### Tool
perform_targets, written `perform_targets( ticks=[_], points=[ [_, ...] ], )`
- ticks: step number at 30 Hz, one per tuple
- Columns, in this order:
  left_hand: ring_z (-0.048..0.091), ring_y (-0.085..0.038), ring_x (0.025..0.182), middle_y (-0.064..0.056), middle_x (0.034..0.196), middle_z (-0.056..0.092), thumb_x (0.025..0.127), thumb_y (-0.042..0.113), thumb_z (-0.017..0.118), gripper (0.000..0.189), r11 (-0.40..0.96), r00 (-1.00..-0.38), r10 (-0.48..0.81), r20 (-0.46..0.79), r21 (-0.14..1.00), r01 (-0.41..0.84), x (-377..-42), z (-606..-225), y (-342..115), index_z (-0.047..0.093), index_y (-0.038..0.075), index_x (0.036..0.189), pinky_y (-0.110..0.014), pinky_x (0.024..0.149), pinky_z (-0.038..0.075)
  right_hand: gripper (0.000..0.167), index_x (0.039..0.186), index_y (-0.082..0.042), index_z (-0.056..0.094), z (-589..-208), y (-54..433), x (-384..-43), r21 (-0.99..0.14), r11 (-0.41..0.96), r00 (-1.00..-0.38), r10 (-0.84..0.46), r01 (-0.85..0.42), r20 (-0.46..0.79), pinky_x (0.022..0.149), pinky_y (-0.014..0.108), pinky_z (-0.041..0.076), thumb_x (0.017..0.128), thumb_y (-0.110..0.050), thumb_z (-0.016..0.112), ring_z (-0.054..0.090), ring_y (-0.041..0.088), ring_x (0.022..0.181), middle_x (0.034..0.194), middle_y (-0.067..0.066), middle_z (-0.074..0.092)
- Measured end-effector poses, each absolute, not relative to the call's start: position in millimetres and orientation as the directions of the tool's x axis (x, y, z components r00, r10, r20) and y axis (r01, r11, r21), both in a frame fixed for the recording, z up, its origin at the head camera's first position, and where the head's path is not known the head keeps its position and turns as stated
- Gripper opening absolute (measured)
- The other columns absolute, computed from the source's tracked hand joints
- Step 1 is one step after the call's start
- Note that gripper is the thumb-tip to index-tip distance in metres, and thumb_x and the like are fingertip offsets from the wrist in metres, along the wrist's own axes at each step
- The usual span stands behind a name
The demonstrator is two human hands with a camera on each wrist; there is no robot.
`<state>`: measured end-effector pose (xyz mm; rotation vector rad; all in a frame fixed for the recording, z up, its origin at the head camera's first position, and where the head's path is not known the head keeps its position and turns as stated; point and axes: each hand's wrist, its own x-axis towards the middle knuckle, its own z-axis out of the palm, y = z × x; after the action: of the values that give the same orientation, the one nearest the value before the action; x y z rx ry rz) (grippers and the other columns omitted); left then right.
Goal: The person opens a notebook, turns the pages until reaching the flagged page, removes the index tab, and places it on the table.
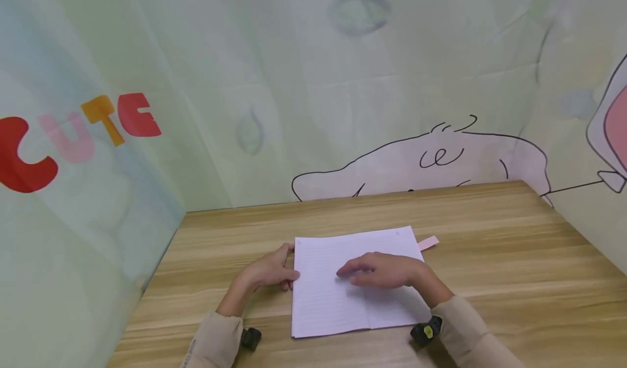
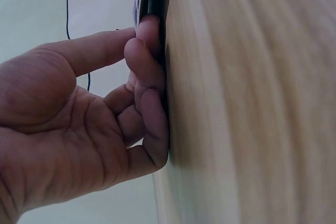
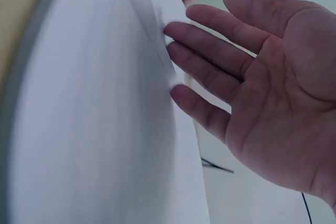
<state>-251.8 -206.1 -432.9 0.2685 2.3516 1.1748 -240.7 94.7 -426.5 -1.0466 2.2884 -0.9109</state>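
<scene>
The left hand (image 1: 266,269) grips the left edge of the notebook (image 1: 320,302), its thumb laid on the page and its other fingers curled in against that edge. The right hand (image 1: 387,270) holds nothing; its fingers reach, loosely extended, over the middle of the spread, and the views do not settle whether the tips press the paper or float just off it. The notebook lies on the wooden table (image 1: 514,259) between the two forearms. As far as shows, the opening is done: two ruled pages face up, with no writing visible on the lines. Left undone, I judge, are the left hand's release and any shutting of the book. A pink tab (image 1: 429,243) juts past the right edge; beyond the table hangs a printed backdrop (image 1: 274,85).
</scene>
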Motion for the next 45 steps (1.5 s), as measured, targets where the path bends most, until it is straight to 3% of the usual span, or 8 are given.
perform_targets(
  ticks=[5,11,18,24,28,31,35,45],
  points=[
    [0.056,-0.014,0.057,-0.01,0.07,0.064,0.091,0.001,0.066,0.073,0.605,-0.859,0.383,-0.34,0.795,-0.045,-251,-432,-205,0.024,-0.008,0.15,-0.025,0.056,0.041,0.031,0.129,-0.014,0.067,-425,112,-249,-0.689,0.516,-0.63,-0.769,-0.509,-0.109,0.103,0.037,0.044,0.103,-0.026,0.054,0.056,0.014,0.123,0.127,-0.005,0.065],
    [0.056,-0.014,0.057,-0.009,0.07,0.063,0.091,0.0,0.066,0.072,0.604,-0.859,0.384,-0.338,0.796,-0.043,-251,-433,-205,0.024,-0.009,0.149,-0.025,0.056,0.041,0.029,0.125,-0.009,0.068,-425,131,-259,-0.62,0.609,-0.738,-0.671,-0.494,-0.072,0.095,0.041,0.048,0.102,-0.022,0.057,0.061,0.018,0.109,0.118,-0.001,0.068],
    [0.056,-0.014,0.057,-0.01,0.071,0.063,0.09,0.0,0.066,0.073,0.589,-0.856,0.391,-0.337,0.807,-0.049,-252,-433,-207,0.023,-0.009,0.149,-0.026,0.056,0.043,0.033,0.128,-0.006,0.063,-430,149,-266,-0.628,0.714,-0.851,-0.502,-0.309,-0.152,0.069,0.031,0.045,0.096,-0.013,0.06,0.054,0.015,0.077,0.086,0.001,0.06],
    [0.056,-0.015,0.057,-0.01,0.071,0.063,0.09,0.0,0.066,0.074,0.588,-0.855,0.391,-0.34,0.807,-0.051,-252,-432,-207,0.023,-0.009,0.15,-0.026,0.057,0.043,0.042,0.136,-0.015,0.058,-432,161,-266,-0.566,0.812,-0.921,-0.32,-0.146,-0.221,0.079,0.042,0.045,0.094,-0.011,0.061,0.055,0.028,0.094,0.117,0.018,0.06],
    [0.056,-0.015,0.057,-0.01,0.071,0.064,0.09,0.0,0.066,0.074,0.588,-0.854,0.396,-0.339,0.808,-0.048,-252,-432,-207,0.023,-0.009,0.15,-0.026,0.056,0.042,0.052,0.145,-0.008,0.048,-435,164,-268,-0.58,0.808,-0.936,-0.278,-0.105,-0.218,0.09,0.052,0.046,0.095,-0.011,0.063,0.056,0.038,0.11,0.137,0.03,0.052],
    [0.056,-0.014,0.057,-0.009,0.07,0.063,0.09,0.0,0.066,0.074,0.585,-0.851,0.401,-0.338,0.81,-0.046,-252,-433,-207,0.022,-0.009,0.149,-0.026,0.056,0.042,0.063,0.151,-0.002,0.038,-438,164,-269,-0.596,0.8,-0.948,-0.237,-0.067,-0.212,0.102,0.06,0.038,0.095,-0.015,0.065,0.046,0.049,0.129,0.147,0.034,0.04],
    [0.055,-0.014,0.057,-0.009,0.07,0.063,0.091,-0.001,0.065,0.074,0.581,-0.848,0.41,-0.337,0.813,-0.043,-253,-433,-207,0.022,-0.009,0.15,-0.026,0.056,0.042,0.07,0.152,0.003,0.033,-439,166,-271,-0.603,0.797,-0.959,-0.191,-0.027,-0.21,0.107,0.062,0.031,0.095,-0.02,0.067,0.034,0.054,0.136,0.15,0.035,0.035],
    [0.056,-0.014,0.057,-0.009,0.071,0.064,0.091,0.0,0.066,0.074,0.584,-0.851,0.405,-0.334,0.811,-0.04,-253,-434,-208,0.023,-0.009,0.149,-0.026,0.056,0.041,0.07,0.151,0.005,0.035,-438,167,-271,-0.568,0.823,-0.961,-0.151,0.009,-0.233,0.108,0.063,0.029,0.096,-0.024,0.067,0.032,0.053,0.137,0.151,0.034,0.034]
  ],
)
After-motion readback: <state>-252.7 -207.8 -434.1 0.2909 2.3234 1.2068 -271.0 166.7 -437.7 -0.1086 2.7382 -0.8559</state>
